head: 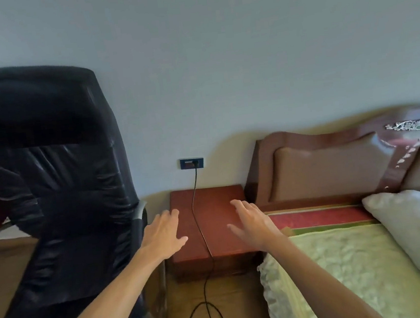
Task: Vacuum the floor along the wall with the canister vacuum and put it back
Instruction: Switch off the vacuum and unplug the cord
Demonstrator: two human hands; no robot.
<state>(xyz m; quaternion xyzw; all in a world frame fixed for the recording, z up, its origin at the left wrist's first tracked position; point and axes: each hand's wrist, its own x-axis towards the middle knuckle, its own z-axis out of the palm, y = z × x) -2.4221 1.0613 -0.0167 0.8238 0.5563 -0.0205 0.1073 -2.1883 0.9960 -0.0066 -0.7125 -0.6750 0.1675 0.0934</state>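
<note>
Both hands, left hand [163,236] and right hand [252,222], hover empty with fingers spread above the nightstand [222,196]. The power cord [198,226] is plugged into the wall socket [192,163]; the vacuum itself is out of view, so progress is unclear.

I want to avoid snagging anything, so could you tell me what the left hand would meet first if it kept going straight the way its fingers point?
Probably the nightstand top: the left hand points over its left edge, toward the wall; depth is unclear.

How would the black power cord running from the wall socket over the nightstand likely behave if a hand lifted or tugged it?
The black cord drapes over the nightstand and loops on the floor, so it is probably limp and light. Plugged into the wall socket, it would likely go taut when pulled. Both the left hand and the right hand are open, apart from it.
</note>
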